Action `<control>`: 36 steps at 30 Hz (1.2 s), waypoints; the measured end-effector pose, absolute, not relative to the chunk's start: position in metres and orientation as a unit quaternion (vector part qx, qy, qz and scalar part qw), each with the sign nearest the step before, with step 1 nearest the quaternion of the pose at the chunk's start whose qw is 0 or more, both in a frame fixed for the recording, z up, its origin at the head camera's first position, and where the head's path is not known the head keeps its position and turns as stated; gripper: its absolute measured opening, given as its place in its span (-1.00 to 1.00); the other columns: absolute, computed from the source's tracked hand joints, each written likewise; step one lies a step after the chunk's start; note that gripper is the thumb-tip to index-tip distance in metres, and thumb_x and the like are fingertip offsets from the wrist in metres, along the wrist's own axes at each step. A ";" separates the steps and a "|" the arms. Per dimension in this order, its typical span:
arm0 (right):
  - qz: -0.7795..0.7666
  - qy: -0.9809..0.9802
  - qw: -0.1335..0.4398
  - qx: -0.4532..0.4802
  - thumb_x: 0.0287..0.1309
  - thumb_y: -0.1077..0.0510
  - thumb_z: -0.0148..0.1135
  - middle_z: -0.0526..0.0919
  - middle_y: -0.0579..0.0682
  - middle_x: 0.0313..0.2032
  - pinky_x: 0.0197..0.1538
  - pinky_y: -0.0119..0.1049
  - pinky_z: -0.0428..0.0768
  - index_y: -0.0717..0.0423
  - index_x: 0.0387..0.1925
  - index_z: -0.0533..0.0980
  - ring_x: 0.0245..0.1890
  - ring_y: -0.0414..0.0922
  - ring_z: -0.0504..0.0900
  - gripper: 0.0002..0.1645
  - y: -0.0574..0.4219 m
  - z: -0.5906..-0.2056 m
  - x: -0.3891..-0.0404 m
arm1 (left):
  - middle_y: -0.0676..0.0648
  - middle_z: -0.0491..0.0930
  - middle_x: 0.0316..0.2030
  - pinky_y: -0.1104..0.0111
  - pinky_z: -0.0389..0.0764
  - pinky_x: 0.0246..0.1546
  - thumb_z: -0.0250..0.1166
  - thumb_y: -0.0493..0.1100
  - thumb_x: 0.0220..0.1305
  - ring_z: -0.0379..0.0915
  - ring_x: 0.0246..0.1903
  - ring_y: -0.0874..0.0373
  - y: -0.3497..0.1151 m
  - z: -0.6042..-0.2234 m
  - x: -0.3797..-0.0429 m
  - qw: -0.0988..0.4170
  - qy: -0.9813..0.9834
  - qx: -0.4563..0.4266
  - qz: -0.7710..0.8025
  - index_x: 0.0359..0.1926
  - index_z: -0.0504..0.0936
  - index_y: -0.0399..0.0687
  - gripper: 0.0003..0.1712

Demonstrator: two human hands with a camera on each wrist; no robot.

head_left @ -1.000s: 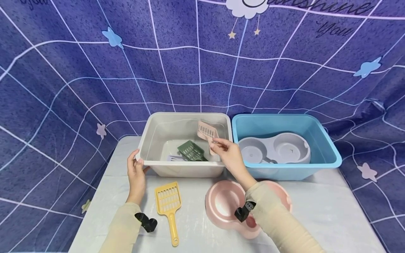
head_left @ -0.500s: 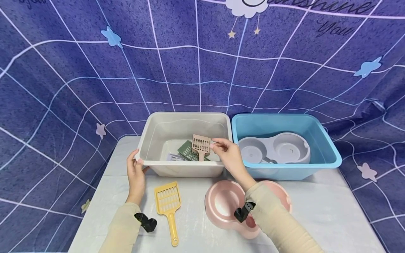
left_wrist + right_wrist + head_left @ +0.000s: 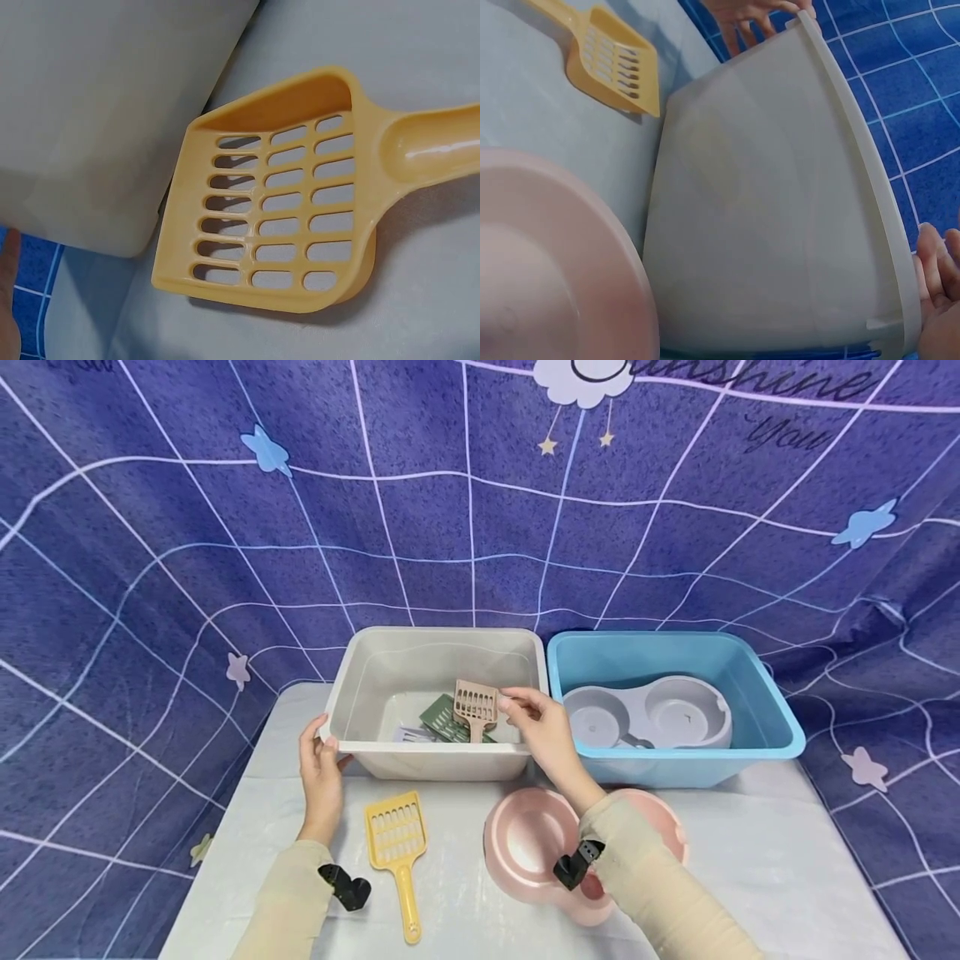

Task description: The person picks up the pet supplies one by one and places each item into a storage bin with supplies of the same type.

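Note:
My left hand point(image 3: 322, 777) grips the front left corner of a grey-white litter box point(image 3: 435, 762), its thumb by the rim. Over the box's right front rim reaches my right hand point(image 3: 547, 727), its fingertips beside a small pinkish-brown litter scoop point(image 3: 477, 702) and not curled round it. That scoop lies inside with its slotted head up and its handle toward the front wall, overlapping a green slotted scoop point(image 3: 437, 718). Partly hidden beside them is a pale lilac slotted piece point(image 3: 414, 735). In the right wrist view the right hand's fingers point(image 3: 934, 270) show beyond the rim, loosely bent.
A yellow litter scoop point(image 3: 397, 835) lies on the white table in front of the box. A pink double pet bowl point(image 3: 525, 843) stands partly under my right forearm. Against the litter box, a blue tub point(image 3: 675, 768) holds a grey double bowl point(image 3: 686, 714). A blue curtain hangs behind.
The pinkish scoop, pinched upright in my right hand a second ago, has dropped onto the green scoop and lies there. My right fingers have let go. The left hand has stayed on the corner.

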State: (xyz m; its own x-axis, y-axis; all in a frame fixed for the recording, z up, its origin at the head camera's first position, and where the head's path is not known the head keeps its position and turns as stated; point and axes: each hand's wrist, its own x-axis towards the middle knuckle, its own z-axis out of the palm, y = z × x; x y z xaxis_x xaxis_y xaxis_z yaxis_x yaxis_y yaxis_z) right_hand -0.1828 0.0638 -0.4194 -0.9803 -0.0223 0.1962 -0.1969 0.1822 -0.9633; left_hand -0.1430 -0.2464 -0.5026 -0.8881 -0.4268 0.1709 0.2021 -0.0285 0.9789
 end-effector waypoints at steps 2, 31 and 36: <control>0.652 -0.751 0.072 0.073 0.30 0.17 0.28 0.72 0.18 -0.23 -0.25 -0.37 0.64 0.26 -0.02 0.64 -0.33 0.08 0.67 -0.70 0.064 -0.420 -0.182 | -0.30 0.33 0.24 0.44 0.54 -0.06 -0.17 -0.32 0.52 0.40 0.03 0.19 -0.246 -0.503 -0.143 0.218 -0.660 0.084 -0.714 0.43 0.17 -0.19 -0.49; 0.712 -0.688 0.053 0.134 0.27 0.29 0.26 0.68 0.24 -0.20 -0.16 -0.34 0.64 0.29 -0.06 0.61 -0.27 0.11 0.63 -0.77 0.050 -0.401 -0.132 | -0.21 0.32 0.25 0.41 0.52 -0.03 -0.13 -0.22 0.55 0.39 0.06 0.18 -0.246 -0.505 -0.144 0.223 -0.679 0.079 -0.695 0.42 0.21 -0.06 -0.52; 0.710 -0.687 0.040 0.149 0.26 0.28 0.28 0.69 0.15 -0.22 -0.17 -0.37 0.61 0.31 -0.05 0.60 -0.27 -0.05 0.61 -0.75 0.044 -0.399 -0.123 | -0.18 0.34 0.24 0.42 0.53 -0.04 -0.14 -0.22 0.55 0.39 0.06 0.19 -0.248 -0.505 -0.144 0.223 -0.681 0.083 -0.692 0.43 0.21 -0.07 -0.52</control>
State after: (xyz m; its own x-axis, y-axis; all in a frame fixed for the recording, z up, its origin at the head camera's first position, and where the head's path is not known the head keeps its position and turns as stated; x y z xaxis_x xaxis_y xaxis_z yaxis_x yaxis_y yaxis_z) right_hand -0.1228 0.0441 -0.3988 -0.9526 -0.1478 0.2658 -0.2607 -0.0534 -0.9639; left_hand -0.1439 -0.2475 -0.5047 -0.8870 -0.4216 0.1883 0.1950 0.0276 0.9804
